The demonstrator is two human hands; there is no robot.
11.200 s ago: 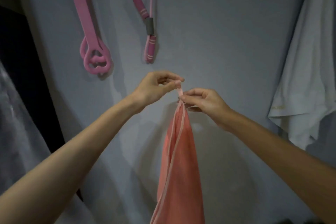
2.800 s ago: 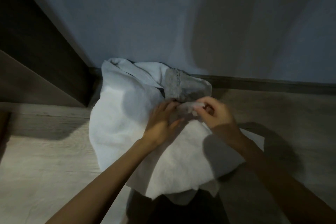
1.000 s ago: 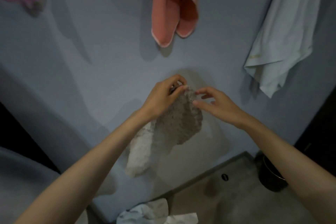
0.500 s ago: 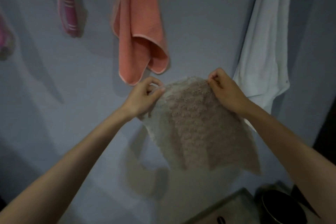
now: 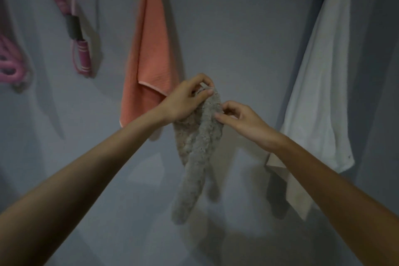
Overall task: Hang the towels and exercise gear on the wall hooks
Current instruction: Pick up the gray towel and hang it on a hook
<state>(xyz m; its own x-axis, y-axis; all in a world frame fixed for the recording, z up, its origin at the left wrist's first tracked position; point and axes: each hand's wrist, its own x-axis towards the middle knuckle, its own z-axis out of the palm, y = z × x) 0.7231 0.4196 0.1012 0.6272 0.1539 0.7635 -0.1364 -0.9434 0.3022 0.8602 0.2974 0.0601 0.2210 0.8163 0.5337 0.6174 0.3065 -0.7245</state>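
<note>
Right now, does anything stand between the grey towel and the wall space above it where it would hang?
Nothing visible does. The left hand and right hand pinch the grey towel; the wall above it is bare between the orange towel and white towel. No hook itself shows.

Both bare forearms reach in toward the centre, the left from 8 o'clock and the right from 4 o'clock, the left hand (image 5: 185, 100) pinching the top of the grey towel (image 5: 201, 147) between thumb and forefinger, the right hand (image 5: 241, 121), at its 4 o'clock, pinching the towel's edge with curled fingers.
</note>
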